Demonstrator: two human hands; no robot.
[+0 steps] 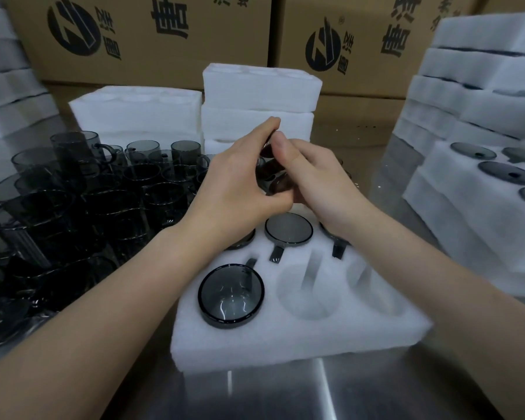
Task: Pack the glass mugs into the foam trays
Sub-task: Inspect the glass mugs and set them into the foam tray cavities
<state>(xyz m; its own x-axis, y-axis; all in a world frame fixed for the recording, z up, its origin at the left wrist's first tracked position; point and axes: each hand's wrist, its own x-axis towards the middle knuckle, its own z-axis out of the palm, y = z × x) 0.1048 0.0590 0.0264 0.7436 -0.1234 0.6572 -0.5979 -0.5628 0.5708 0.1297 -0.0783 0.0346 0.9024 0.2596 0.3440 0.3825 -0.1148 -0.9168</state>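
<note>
Lighting: dim overhead light is streaking glare off the steel table (325, 386). Edges are bowing; glass mug (278, 181) I am gripping is blurring.

Our foam tray (300, 338) has its front middle pocket (308, 295) and front right pocket (376, 298) open from above. Loose mugs (88, 201) crowd the left, foam stacks (255, 98) close the back, and packed trays (455, 225) close the right. Our left hand (234, 189) and right hand (322, 180) grip a held mug (275, 177) over the filled back row. Bare tabletop (285, 395) lies in front.
</note>
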